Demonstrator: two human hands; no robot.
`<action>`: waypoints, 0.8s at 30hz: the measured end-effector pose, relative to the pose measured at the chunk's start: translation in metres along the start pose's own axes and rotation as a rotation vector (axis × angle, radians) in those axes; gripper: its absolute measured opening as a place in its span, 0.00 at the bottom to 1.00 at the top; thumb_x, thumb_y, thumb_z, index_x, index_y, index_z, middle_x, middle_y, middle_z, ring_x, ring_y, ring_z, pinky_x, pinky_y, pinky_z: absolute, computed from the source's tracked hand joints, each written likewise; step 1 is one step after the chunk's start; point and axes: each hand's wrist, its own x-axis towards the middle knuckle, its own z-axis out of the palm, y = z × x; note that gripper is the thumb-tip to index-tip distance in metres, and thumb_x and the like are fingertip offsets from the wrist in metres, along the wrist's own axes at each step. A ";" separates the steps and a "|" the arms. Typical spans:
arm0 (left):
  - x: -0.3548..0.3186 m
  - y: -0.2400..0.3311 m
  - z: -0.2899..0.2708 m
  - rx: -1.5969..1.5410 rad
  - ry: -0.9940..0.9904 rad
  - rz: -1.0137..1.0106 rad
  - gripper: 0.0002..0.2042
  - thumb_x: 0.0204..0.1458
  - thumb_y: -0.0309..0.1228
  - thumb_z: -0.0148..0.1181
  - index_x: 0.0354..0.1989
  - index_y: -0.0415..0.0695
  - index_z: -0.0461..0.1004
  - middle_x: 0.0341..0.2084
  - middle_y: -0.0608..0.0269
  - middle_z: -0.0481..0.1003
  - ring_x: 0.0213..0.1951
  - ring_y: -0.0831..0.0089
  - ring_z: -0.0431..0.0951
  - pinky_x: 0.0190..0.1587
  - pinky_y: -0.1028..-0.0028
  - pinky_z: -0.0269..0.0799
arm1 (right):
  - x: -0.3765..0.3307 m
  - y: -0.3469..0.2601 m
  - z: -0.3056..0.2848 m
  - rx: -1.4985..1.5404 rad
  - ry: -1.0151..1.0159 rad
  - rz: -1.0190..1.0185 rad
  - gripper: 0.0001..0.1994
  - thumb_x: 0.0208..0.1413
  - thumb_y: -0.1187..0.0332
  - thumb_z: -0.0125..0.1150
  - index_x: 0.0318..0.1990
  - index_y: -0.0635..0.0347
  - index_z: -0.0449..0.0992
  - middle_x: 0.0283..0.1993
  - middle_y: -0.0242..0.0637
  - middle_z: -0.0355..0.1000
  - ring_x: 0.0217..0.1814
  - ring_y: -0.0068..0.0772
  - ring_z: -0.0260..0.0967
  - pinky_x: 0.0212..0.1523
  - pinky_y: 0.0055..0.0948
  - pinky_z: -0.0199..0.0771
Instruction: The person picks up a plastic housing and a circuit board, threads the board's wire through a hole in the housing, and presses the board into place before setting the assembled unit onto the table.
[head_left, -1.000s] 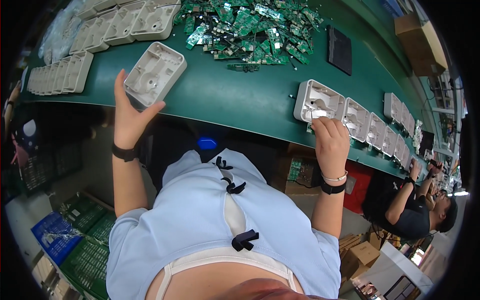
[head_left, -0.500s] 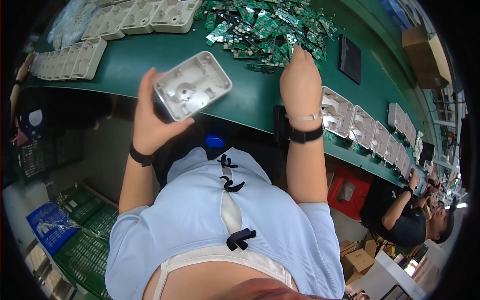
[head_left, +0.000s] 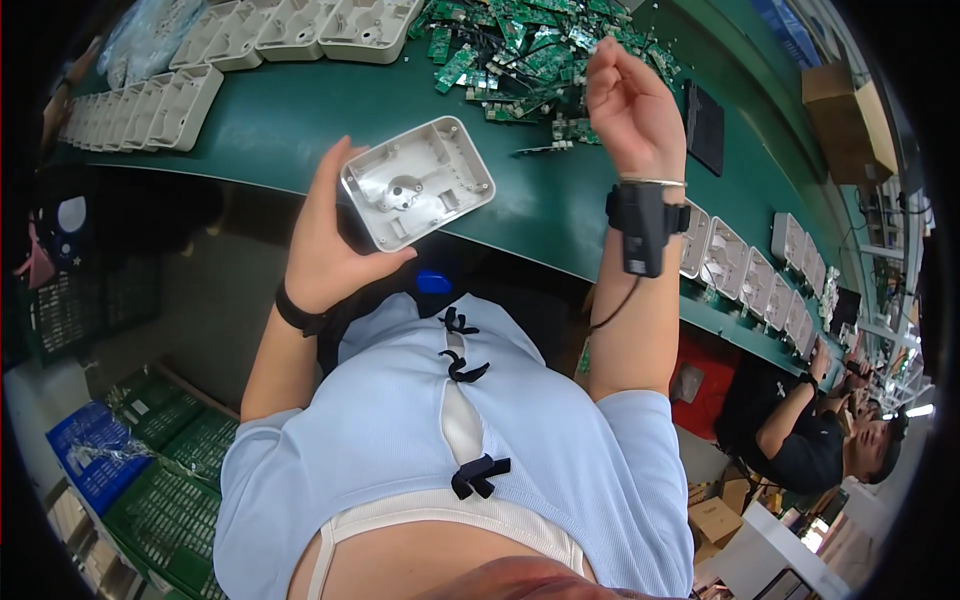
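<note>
My left hand (head_left: 325, 240) grips a white plastic housing (head_left: 415, 185) by its left end, thumb along the near side and fingers round the far side. The housing is tilted with its open inside facing me, showing posts, ribs and a round boss. My right hand (head_left: 640, 110) is raised at the near right edge of a heap of green circuit boards (head_left: 530, 50). Its palm is turned up and its fingers are curled together; whether anything is between the fingertips cannot be made out. One circuit board (head_left: 545, 149) lies apart, nearer the table edge.
White housings (head_left: 370, 30) stand in rows at the back left, and more (head_left: 725, 250) line the right side. A black flat pad (head_left: 705, 125) lies right of the heap on the green table (head_left: 270, 120). A co-worker (head_left: 800, 440) sits at the right. Crates (head_left: 165, 500) stand lower left.
My right hand has drawn right from the board heap and turned over, palm up. My left hand has carried the housing slightly right and toward me.
</note>
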 end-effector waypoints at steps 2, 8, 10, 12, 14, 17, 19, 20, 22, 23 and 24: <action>0.003 0.002 0.004 0.049 0.008 0.065 0.60 0.34 0.35 0.85 0.77 0.36 0.53 0.65 0.44 0.70 0.66 0.52 0.72 0.70 0.59 0.64 | 0.010 -0.006 -0.004 0.387 -0.097 0.081 0.08 0.70 0.76 0.56 0.51 0.69 0.78 0.47 0.39 0.77 0.44 0.28 0.78 0.39 0.28 0.81; 0.001 0.005 0.007 0.081 -0.011 0.059 0.60 0.34 0.36 0.86 0.77 0.35 0.53 0.65 0.42 0.70 0.66 0.49 0.72 0.70 0.58 0.64 | 0.013 -0.031 -0.007 0.803 -0.376 0.199 0.09 0.70 0.80 0.53 0.53 0.75 0.72 0.52 0.45 0.71 0.47 0.33 0.76 0.43 0.30 0.82; 0.001 0.006 0.008 0.075 -0.004 0.049 0.59 0.33 0.36 0.86 0.77 0.35 0.54 0.66 0.41 0.69 0.67 0.47 0.71 0.70 0.58 0.64 | 0.014 -0.038 -0.007 0.905 -0.333 0.242 0.09 0.70 0.80 0.54 0.53 0.75 0.71 0.51 0.45 0.70 0.46 0.33 0.76 0.43 0.30 0.82; 0.001 0.006 0.008 0.117 0.003 0.056 0.59 0.33 0.37 0.86 0.76 0.36 0.55 0.67 0.40 0.68 0.67 0.47 0.70 0.70 0.58 0.64 | 0.028 -0.043 -0.012 0.877 -0.170 0.414 0.09 0.70 0.80 0.54 0.53 0.75 0.71 0.50 0.46 0.70 0.44 0.32 0.75 0.41 0.29 0.79; 0.001 0.006 0.009 0.198 0.021 0.066 0.58 0.32 0.37 0.86 0.75 0.36 0.57 0.68 0.39 0.66 0.69 0.45 0.69 0.71 0.57 0.64 | 0.031 -0.046 -0.011 0.859 -0.089 0.500 0.09 0.70 0.80 0.54 0.53 0.75 0.71 0.49 0.46 0.69 0.44 0.32 0.74 0.40 0.29 0.78; 0.003 0.009 0.008 0.212 -0.001 0.080 0.57 0.33 0.37 0.85 0.76 0.39 0.58 0.72 0.42 0.63 0.72 0.49 0.65 0.73 0.57 0.61 | 0.029 -0.054 -0.004 0.334 -0.262 0.089 0.08 0.74 0.75 0.53 0.50 0.69 0.77 0.44 0.44 0.82 0.45 0.35 0.84 0.46 0.28 0.90; 0.004 0.010 0.008 0.220 -0.011 0.087 0.57 0.34 0.36 0.85 0.76 0.40 0.58 0.73 0.44 0.61 0.74 0.51 0.63 0.74 0.58 0.59 | 0.027 -0.056 0.004 0.383 -0.273 0.114 0.07 0.72 0.76 0.53 0.50 0.70 0.75 0.46 0.43 0.78 0.44 0.33 0.81 0.44 0.28 0.85; 0.004 0.011 0.008 0.218 -0.006 0.097 0.56 0.33 0.37 0.85 0.75 0.39 0.59 0.72 0.42 0.62 0.73 0.48 0.64 0.73 0.57 0.60 | 0.026 -0.056 0.008 0.432 -0.283 0.138 0.07 0.71 0.78 0.54 0.51 0.71 0.73 0.47 0.43 0.74 0.44 0.31 0.77 0.42 0.28 0.81; 0.004 0.012 0.010 0.216 0.005 0.115 0.55 0.32 0.37 0.85 0.73 0.38 0.61 0.70 0.38 0.63 0.70 0.44 0.67 0.71 0.56 0.64 | 0.021 -0.053 0.008 0.483 -0.294 0.167 0.07 0.69 0.79 0.54 0.51 0.72 0.72 0.48 0.42 0.70 0.43 0.29 0.73 0.40 0.27 0.76; 0.004 0.012 0.012 0.220 0.007 0.111 0.55 0.32 0.37 0.85 0.73 0.38 0.61 0.70 0.38 0.63 0.70 0.44 0.67 0.71 0.56 0.64 | 0.019 -0.048 0.004 0.566 -0.319 0.278 0.07 0.69 0.79 0.55 0.51 0.71 0.72 0.48 0.41 0.71 0.43 0.29 0.73 0.40 0.27 0.76; 0.003 0.009 0.013 0.180 0.002 0.101 0.54 0.32 0.36 0.85 0.73 0.38 0.60 0.70 0.38 0.64 0.70 0.44 0.67 0.71 0.56 0.64 | 0.015 -0.042 0.000 0.652 -0.343 0.391 0.07 0.69 0.78 0.55 0.51 0.70 0.72 0.48 0.40 0.71 0.43 0.29 0.73 0.41 0.27 0.76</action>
